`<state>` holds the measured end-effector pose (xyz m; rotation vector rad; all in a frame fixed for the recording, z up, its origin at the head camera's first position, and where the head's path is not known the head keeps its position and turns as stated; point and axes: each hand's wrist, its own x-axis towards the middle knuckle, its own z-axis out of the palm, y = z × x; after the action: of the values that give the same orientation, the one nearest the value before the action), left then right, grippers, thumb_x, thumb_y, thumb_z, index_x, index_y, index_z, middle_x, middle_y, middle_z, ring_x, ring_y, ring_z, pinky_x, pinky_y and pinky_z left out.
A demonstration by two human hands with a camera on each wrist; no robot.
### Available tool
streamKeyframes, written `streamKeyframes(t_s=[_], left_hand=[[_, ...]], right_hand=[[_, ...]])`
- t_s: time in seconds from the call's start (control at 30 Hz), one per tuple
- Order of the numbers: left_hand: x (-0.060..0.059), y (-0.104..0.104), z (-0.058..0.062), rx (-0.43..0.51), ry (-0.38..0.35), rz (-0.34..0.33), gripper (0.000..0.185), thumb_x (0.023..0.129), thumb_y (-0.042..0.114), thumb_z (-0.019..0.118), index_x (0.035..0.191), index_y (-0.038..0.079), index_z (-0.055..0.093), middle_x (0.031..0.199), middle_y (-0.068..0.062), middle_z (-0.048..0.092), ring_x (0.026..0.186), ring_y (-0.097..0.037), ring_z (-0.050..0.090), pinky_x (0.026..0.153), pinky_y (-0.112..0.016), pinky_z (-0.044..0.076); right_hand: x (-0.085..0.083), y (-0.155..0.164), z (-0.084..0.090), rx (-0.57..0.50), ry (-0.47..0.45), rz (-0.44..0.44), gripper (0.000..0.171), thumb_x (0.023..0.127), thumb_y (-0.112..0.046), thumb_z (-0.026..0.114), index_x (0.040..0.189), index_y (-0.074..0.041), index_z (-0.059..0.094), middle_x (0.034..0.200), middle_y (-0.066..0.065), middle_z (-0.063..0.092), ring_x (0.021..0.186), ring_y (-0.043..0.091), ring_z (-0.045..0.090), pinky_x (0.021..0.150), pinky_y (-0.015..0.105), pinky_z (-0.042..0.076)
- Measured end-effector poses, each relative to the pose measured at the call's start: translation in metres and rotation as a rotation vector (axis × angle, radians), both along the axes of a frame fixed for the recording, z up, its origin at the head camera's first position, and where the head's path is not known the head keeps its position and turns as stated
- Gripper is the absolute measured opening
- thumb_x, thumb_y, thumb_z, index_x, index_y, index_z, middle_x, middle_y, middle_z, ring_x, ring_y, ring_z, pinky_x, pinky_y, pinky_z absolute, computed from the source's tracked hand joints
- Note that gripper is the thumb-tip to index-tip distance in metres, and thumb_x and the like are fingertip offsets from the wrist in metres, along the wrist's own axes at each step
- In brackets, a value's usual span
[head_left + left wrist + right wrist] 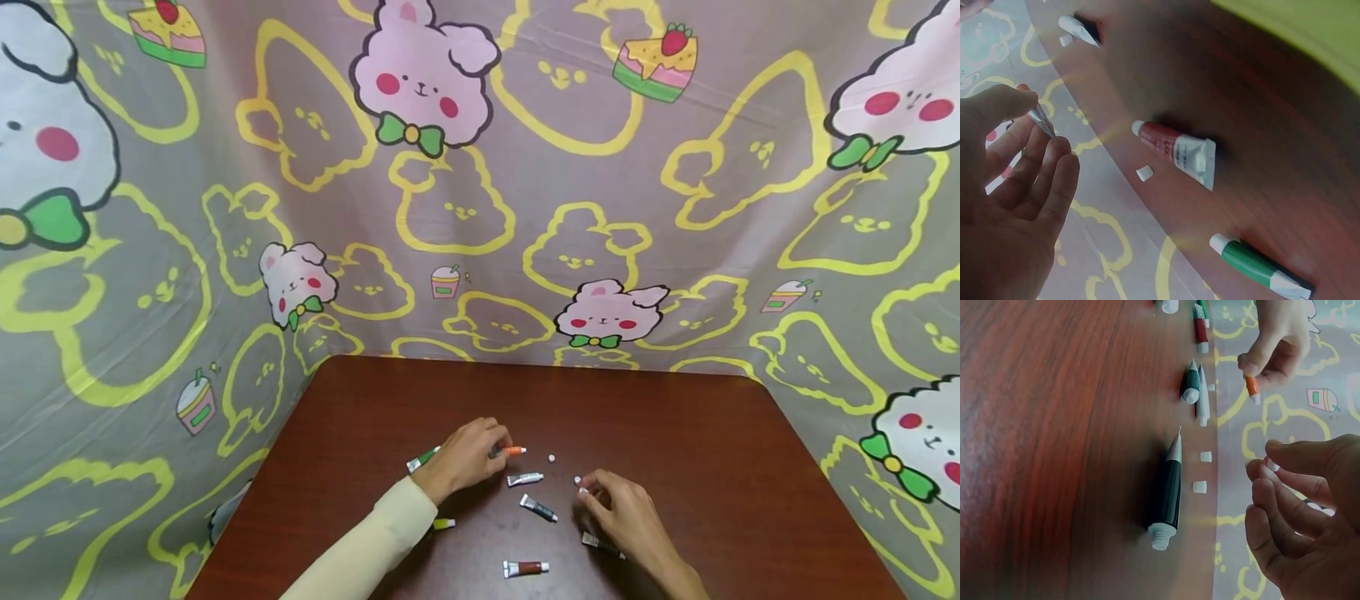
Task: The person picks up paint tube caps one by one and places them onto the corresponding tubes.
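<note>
Over the middle of the table (pixel 675 417), the left hand (pixel 468 454) pinches an orange tube (pixel 515 451), its long axis running roughly along the far edge, nozzle toward the right edge. The right hand (pixel 626 512) pinches a white cap (pixel 1272 465). The head view shows seven tubes, the orange included, and two loose caps (pixel 551 458). A silver tube (pixel 525 479) lies just nearer the front edge; the left sleeve (pixel 375 533) partly hides a yellow tube (pixel 445 524).
</note>
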<state>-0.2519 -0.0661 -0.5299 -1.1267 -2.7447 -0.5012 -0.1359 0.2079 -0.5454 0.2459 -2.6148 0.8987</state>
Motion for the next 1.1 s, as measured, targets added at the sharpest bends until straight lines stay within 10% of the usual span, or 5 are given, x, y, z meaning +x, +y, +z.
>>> streamKeyframes(t_s=[1.1], left_hand=[[0.054,0.002,0.006,0.033,-0.046,-0.075,0.014,0.098,0.024,0.082,0.109,0.019,0.075,0.104,0.006,0.070,0.090,-0.004,0.061,0.080,-0.022,0.055]], right_hand=[[0.006,-0.010,0.006,-0.038,0.014,0.183,0.018,0.088,-0.011,0.089,0.090,-0.019,0.073,0.081,-0.019,0.067,0.070,-0.010,0.054,0.061,0.020,0.048]])
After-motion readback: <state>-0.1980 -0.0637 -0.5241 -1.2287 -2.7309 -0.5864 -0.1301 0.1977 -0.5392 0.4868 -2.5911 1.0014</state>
